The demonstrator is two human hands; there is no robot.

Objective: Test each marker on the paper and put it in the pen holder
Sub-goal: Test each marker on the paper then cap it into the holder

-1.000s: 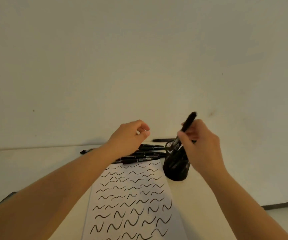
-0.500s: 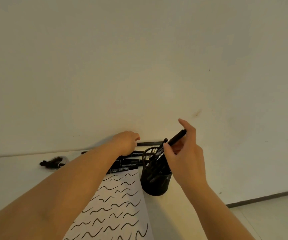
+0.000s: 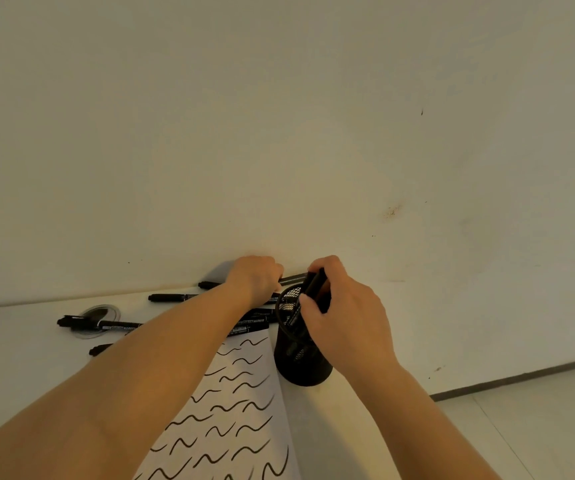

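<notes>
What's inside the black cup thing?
The black mesh pen holder has black markers standing inside; their tops poke above the rim. The right hand grips one marker at the opening. The hand covers part of the opening, so their number can't be counted.

One view only: head cam, worn by the person, looked fwd and slightly down from above the forearms. It faced a pale wall [image 3: 279,116], which filled the upper two-thirds. The white table [image 3: 19,358] sat low in frame, close, w/ both hands near the wall's base. Wide-angle lens, edges curved. Floor [image 3: 538,427] showed bottom right. No 2nd view, so no overlap.
</notes>
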